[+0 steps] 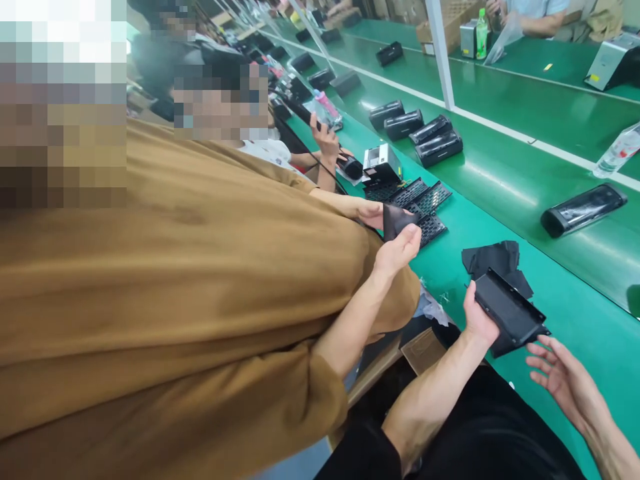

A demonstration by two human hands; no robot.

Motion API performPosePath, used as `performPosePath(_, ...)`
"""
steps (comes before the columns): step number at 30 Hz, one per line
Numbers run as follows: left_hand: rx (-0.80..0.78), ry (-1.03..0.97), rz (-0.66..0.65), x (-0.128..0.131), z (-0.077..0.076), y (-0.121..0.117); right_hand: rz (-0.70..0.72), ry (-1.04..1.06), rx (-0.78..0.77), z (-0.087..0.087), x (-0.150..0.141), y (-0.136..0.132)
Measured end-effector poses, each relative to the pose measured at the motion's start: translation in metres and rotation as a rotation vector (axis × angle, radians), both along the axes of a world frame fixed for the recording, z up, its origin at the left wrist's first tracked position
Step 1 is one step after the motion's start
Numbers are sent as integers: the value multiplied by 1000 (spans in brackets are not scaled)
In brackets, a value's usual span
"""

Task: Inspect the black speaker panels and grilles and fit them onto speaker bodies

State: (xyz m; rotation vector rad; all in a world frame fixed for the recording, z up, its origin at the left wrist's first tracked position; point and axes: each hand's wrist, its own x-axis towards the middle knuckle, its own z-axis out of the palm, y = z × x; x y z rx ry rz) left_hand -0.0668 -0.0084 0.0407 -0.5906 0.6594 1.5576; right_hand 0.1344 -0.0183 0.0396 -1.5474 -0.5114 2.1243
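Note:
My left hand (pixel 481 317) grips the near end of a black sheet-metal tray (pixel 507 310), which it holds tilted just above the green belt. My right hand (pixel 563 377) hangs open beside the tray's far corner, fingers spread, with a small gap to the metal. Under the tray lie crumpled black sheets (pixel 493 259), possibly foam or fabric. A co-worker's hands (pixel 397 243), in tan sleeves, hold a similar black piece to my left. Several black mesh grilles (pixel 425 200) lie beyond those hands.
A green belt (pixel 565 267) runs alongside me, with white rails (pixel 500 130) beyond it. Black rectangular units (pixel 417 123) and a silver device (pixel 383 165) stand on it. A tan-clad co-worker (pixel 150 280) fills the left side. Another person's hand (pixel 325 137) works farther along.

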Motion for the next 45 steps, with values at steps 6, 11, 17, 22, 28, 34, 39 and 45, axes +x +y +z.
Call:
performPosePath(6, 8, 149, -1, 17, 5, 0, -10, 34, 47, -2, -29, 3)
performPosePath(11, 57, 262, 26, 31, 12, -7, -69, 7, 127, 6, -25, 6)
performPosePath(17, 40, 214, -282, -3, 14, -5, -75, -9, 164, 22, 12, 18)
performPosePath(22, 70, 352, -557, -19, 14, 9, 42, -33, 175, 28, 46, 36)
performPosePath(28, 127, 450, -583, -3, 7, 13, 13, -121, 224, 30, 52, 39)
performPosePath(34, 115, 469, -582, 2, 3, 19, -12, -177, 274, 35, 49, 44)
performPosePath(39, 133, 490, -590, 6, 5, 25, -28, -182, 292, 34, 51, 49)
performPosePath(45, 141, 478, -585, 10, 2, 27, -30, -191, 276, 38, 52, 53)
